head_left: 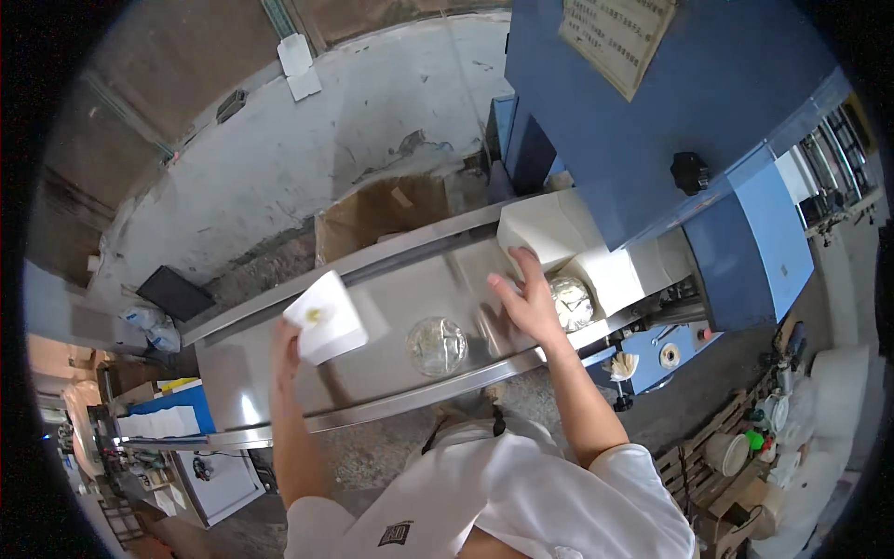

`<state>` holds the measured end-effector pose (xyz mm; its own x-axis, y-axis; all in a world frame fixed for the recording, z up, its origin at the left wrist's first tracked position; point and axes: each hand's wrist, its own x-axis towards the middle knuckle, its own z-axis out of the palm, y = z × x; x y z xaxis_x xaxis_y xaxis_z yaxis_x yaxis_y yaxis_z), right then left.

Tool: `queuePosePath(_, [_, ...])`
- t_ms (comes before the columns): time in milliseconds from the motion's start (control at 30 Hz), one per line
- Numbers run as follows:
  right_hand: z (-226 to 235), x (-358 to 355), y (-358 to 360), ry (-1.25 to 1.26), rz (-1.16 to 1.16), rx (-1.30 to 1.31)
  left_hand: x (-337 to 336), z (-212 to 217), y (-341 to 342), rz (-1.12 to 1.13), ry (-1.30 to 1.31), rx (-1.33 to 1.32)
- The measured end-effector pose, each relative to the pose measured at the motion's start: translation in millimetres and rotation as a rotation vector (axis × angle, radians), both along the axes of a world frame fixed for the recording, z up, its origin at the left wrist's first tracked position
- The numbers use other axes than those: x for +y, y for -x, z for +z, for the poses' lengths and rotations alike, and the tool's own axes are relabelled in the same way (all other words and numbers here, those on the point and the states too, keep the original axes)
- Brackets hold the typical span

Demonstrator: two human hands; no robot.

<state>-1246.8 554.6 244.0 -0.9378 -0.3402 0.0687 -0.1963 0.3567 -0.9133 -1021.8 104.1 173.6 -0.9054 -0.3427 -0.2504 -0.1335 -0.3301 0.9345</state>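
My left hand (286, 347) grips the edge of a white square piece (328, 321), flat-faced with a small yellowish mark; I cannot tell if it is a box or a stack of sheets. The piece is held above the left half of a long metal trough (247, 373). My right hand (531, 303) is open, thumb and fingers apart, over the trough's right half. Beside its wrist lies a round, shiny, clear-wrapped thing (572, 304). A second round clear thing (437, 347) rests on the trough between my hands. White pieces (540, 228) lie just beyond my right fingers.
A big blue machine (745, 84) with a black knob (690, 172) stands over the trough's right end. Behind the trough sits an open cardboard box (382, 224). A small table (219, 484) is at the lower left, and wooden pallets (689, 466) lie at the right.
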Motion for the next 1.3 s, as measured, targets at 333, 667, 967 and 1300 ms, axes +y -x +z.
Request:
queuePosePath(333, [7.7,-4.7,-20.1,-0.123,-0.014,0.194,69.6,99.6,9.5,0.368,0.947,-0.153])
queuePosePath(667, [5.9,-42.2,-106.0,-0.09,0.453,0.288,311.2,70.1,306.5,-0.21,0.727,-0.24])
queuePosePath(967, [-22.6,-29.6,-96.4,-0.031,0.351,0.362,360.9,16.6,384.8,-0.386,0.999,-0.144])
queuePosePath(1300, [-9.6,-39.5,-102.0,-0.162,0.372,0.443,326.8,15.7,386.0,-0.441,1.166,-0.102])
